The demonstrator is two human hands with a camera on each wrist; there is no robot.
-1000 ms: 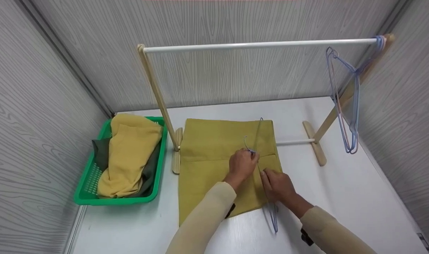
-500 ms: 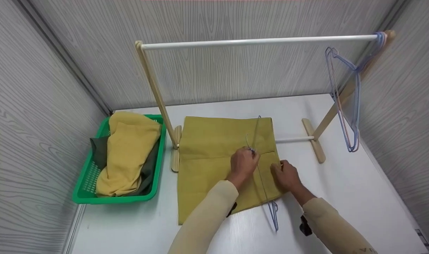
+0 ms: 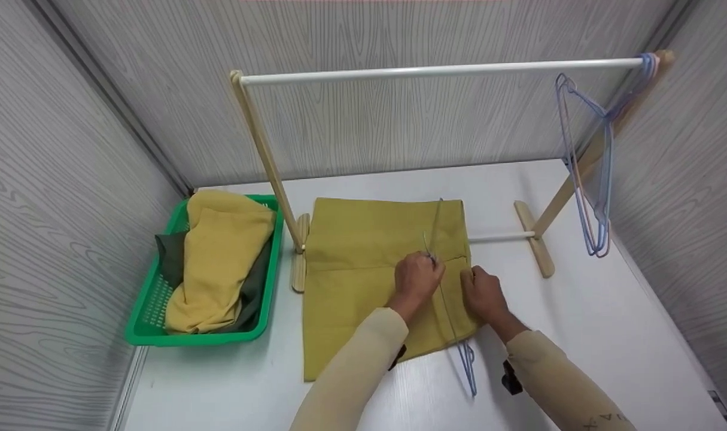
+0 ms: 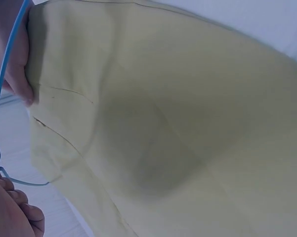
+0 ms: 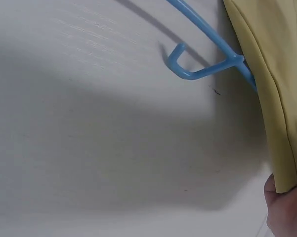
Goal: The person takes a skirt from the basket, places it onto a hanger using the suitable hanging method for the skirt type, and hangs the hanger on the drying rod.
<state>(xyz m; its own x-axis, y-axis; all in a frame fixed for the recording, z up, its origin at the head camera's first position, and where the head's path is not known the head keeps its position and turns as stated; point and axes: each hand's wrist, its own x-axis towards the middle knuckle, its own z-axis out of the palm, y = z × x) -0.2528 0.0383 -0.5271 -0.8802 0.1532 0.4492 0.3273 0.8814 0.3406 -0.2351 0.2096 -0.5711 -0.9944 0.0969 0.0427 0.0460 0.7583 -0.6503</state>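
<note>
A mustard-yellow folded garment (image 3: pixel 345 293) lies flat between the rack's feet. My left hand (image 3: pixel 417 276) grips a blue clothes hanger (image 3: pixel 449 308) near its neck, over the right part of the cloth. Its hook points up past the fist, and one end sticks out beyond the cloth's near edge. In the left wrist view, curled fingers (image 4: pixel 21 200) surround the blue wire. My right hand (image 3: pixel 484 293) pinches the garment's right edge between thumb and fingers. In the right wrist view, the garment's hem (image 5: pixel 279 123) ends at that hand, and a small hanger hook (image 5: pixel 190 73) shows beside it.
Behind the garment stands a wooden rack with a white rail (image 3: pixel 441 70). Several hangers (image 3: pixel 602 161) hang at its right end. At left, a green basket (image 3: pixel 204 340) holds yellow cloth (image 3: pixel 228 257) and dark green cloth (image 3: pixel 172 257). Panels enclose the white table (image 3: pixel 584 341).
My right hand has moved right, from beside the hanger to the garment's right edge, and pinches it there. The left hand stays on the hanger, shifting slightly right.
</note>
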